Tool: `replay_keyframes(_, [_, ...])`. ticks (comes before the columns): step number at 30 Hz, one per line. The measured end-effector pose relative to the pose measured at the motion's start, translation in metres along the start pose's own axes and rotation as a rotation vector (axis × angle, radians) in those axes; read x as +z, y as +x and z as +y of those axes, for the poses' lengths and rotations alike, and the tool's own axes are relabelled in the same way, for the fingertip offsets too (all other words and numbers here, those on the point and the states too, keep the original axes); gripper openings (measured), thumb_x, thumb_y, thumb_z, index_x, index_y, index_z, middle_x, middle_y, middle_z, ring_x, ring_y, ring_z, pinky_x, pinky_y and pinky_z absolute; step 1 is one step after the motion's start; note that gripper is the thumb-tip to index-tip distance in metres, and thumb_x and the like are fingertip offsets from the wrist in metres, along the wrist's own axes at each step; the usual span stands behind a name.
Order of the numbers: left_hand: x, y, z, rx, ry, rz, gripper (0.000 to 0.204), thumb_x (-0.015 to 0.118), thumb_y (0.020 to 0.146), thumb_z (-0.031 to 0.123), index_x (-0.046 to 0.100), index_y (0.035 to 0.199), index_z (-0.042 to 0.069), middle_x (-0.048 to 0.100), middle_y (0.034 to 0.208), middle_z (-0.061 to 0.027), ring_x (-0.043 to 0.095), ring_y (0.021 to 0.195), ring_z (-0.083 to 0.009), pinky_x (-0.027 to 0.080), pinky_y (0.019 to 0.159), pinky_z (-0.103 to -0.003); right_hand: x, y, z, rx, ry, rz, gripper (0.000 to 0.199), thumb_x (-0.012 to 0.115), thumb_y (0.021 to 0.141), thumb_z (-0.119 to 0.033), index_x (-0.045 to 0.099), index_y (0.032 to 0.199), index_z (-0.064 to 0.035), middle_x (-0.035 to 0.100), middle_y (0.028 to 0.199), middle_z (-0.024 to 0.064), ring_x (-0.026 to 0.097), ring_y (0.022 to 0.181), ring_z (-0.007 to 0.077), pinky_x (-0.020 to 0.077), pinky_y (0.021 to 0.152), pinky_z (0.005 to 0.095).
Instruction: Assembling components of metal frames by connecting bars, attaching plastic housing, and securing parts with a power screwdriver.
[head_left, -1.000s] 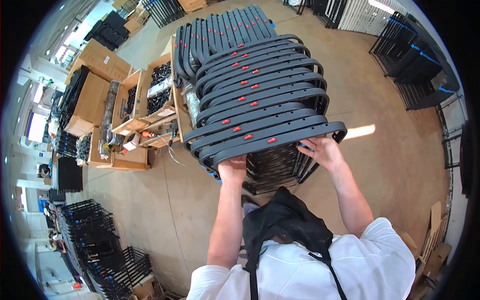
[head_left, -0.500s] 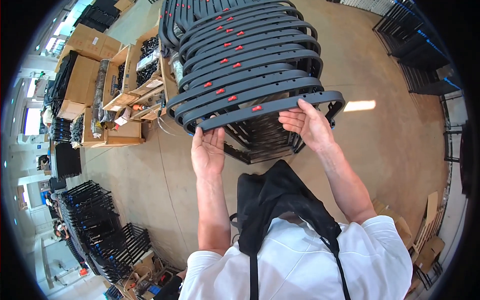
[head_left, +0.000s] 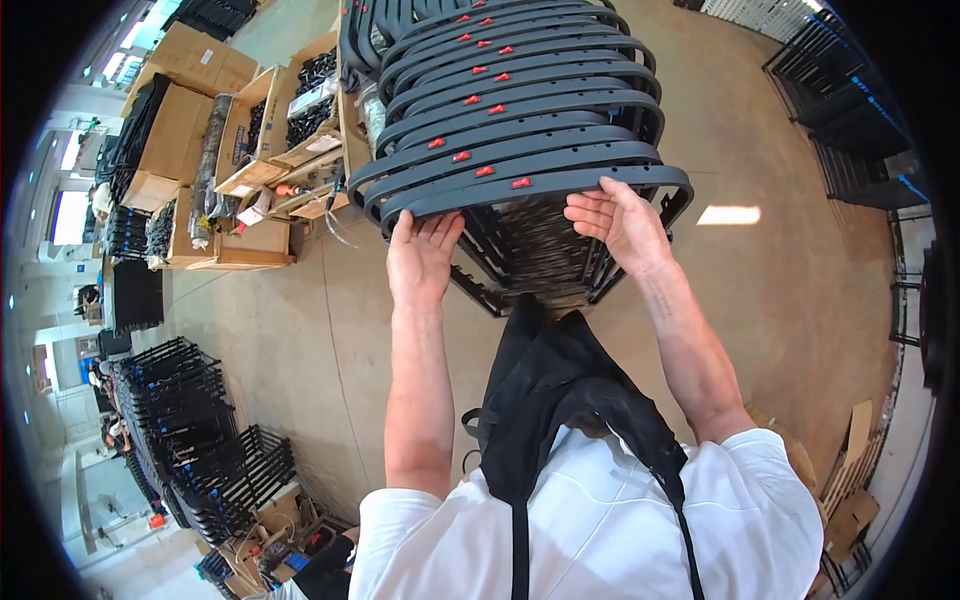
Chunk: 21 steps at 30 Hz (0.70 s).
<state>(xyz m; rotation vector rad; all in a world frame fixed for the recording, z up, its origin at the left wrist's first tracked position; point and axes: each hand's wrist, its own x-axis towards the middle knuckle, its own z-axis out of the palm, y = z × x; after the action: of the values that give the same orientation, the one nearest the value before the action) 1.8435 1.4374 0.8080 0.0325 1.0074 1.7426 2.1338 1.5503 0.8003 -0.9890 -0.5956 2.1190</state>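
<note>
The nearest black curved frame (head_left: 560,185), with a small red clip, fronts a tall stack of like frames (head_left: 500,90) standing on the concrete floor (head_left: 760,300). The left hand (head_left: 420,255) and right hand (head_left: 618,222) rest under its rim, fingers loosely spread, not gripping. Open cardboard boxes (head_left: 250,150) sit left of the stack.

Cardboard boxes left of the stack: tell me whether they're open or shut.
Open. The boxes have their top flaps folded out, and dark parts show inside them. Whether each is full cannot be told.
</note>
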Motion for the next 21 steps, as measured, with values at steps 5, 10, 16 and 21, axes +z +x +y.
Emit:
replay_keyframes(5, [0.006,-0.024,-0.006,0.081,0.015,0.069,0.046,0.041,0.113,0.032,0.047,0.139,-0.006,0.056,0.139,-0.0229,0.06,0.126,-0.039,0.054,0.108,-0.05,0.003,-0.002,-0.001,-0.001,-0.061,-0.02,0.044,0.057,0.106,-0.035,0.061,0.12,0.0072,0.073,0.113,0.0219,0.074,0.102,0.0292,0.061,0.088,0.0385])
replay_keyframes(10, [0.0,-0.065,-0.013,0.069,-0.007,0.135,0.044,0.036,0.114,0.031,0.052,0.136,-0.004,0.063,0.135,-0.0202,0.065,0.123,-0.0369,0.062,0.096,-0.042,0.005,-0.017,0.003,-0.033,0.014,-0.033,0.043,0.057,0.107,-0.032,0.061,0.124,0.0073,0.072,0.116,0.0215,0.074,0.105,0.0296,0.0613,0.091,0.0399])
replay_keyframes(16, [-0.009,-0.062,-0.011,0.036,0.007,0.188,0.041,0.036,0.114,0.031,0.054,0.13,-0.002,0.065,0.126,-0.0188,0.068,0.117,-0.0345,0.062,0.095,-0.041,0.011,-0.036,0.016,-0.026,0.061,0.03,0.041,0.056,0.108,-0.028,0.06,0.124,0.0096,0.07,0.119,0.0237,0.072,0.109,0.0315,0.0615,0.095,0.0405])
replay_keyframes(21, [-0.009,-0.039,-0.014,-0.019,0.01,0.181,0.038,0.039,0.113,0.028,0.054,0.127,-0.003,0.066,0.125,-0.021,0.067,0.119,-0.0377,0.061,0.099,-0.043,0.003,-0.029,0.018,-0.045,0.056,0.036,0.04,0.054,0.109,-0.027,0.06,0.124,0.0092,0.069,0.119,0.0239,0.072,0.109,0.0315,0.0614,0.096,0.0417])
